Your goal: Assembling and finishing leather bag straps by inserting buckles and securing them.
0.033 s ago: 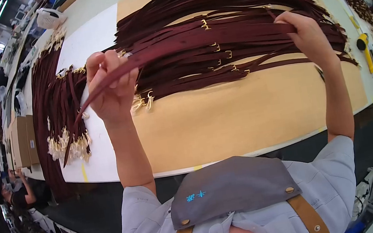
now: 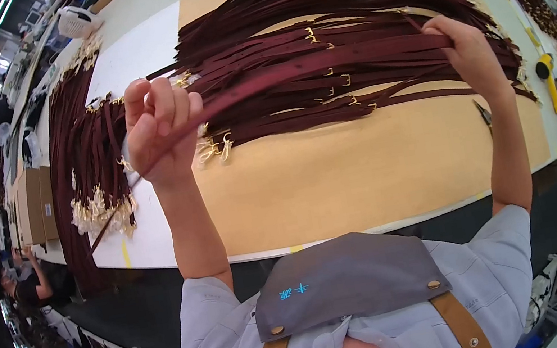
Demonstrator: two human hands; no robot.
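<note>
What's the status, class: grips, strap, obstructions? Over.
Right grip: shut on dark-red strap. Left grip: strap runs across it, closure unclear. Strap: held above other straps. Nothing visibly blocking it.

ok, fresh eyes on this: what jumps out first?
The long dark-red strap across the middle, gripped by the right hand and running across the left hand. Behind it, many similar straps with gold-coloured buckles spread over the tan sheet. Then the yellow tool at far right.
</note>
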